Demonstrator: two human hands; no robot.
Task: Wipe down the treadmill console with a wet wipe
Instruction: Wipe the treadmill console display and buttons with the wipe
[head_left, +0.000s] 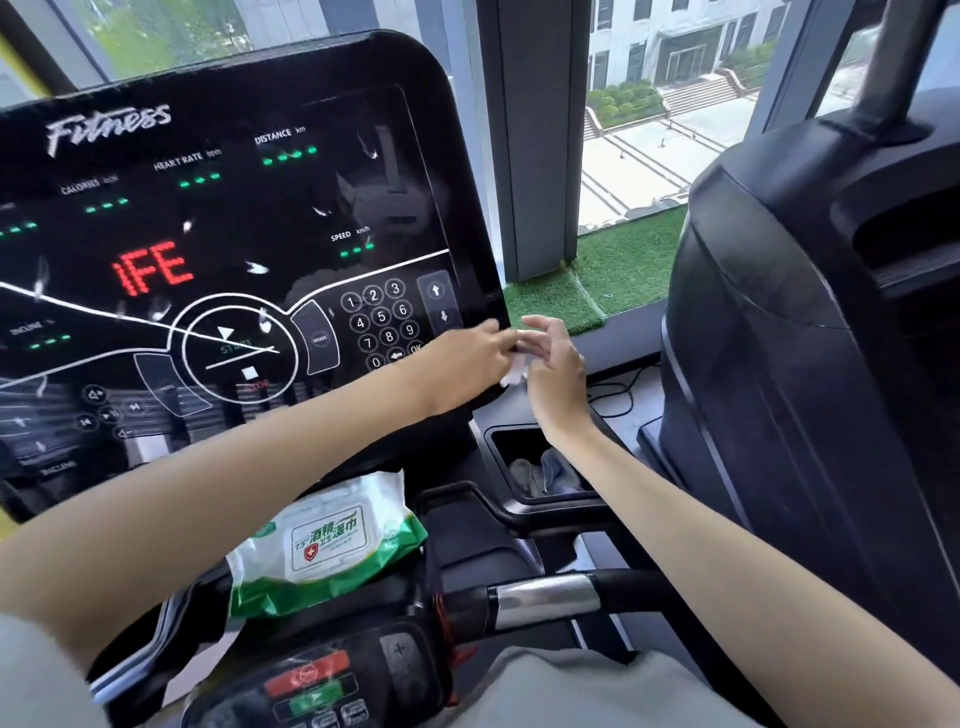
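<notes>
The station stands at a window (649, 130) with a strip of artificial turf (613, 265) along the sill. A neighbouring machine (805, 364) is well to the right of the grip.

Head view:
- **Grip.** Both hands meet just off the lower right corner of the treadmill console (234, 234). The left hand (467, 358) reaches across, and its fingertips appear to pinch the wet wipe (514, 373), a small white wad hanging between the two hands. The right hand (553, 364) touches the wipe from the other side with its fingers loosely spread. Blur and the wad itself hide whether its thumb clamps the wipe.
- **Location of the work.** The keypad (382, 325) lies just left of the grip. The red display (150, 270) and the start ring (239, 353) lie further left. The wipe pack (327, 545) rests below and left of the grip, and an open tray pocket (540, 467) sits directly below.
- **Step in hand (judgement).** The wipe is being unfolded or re-gripped, and it is not on the panel.
- **Procedure.**
  1. Open the wad into a flat pad before contact.
  2. Back it with flat fingers.
  3. Work leftward from the grip in overlapping passes.
  4. Press lightly over the keys, since the lit console may register input.
</notes>
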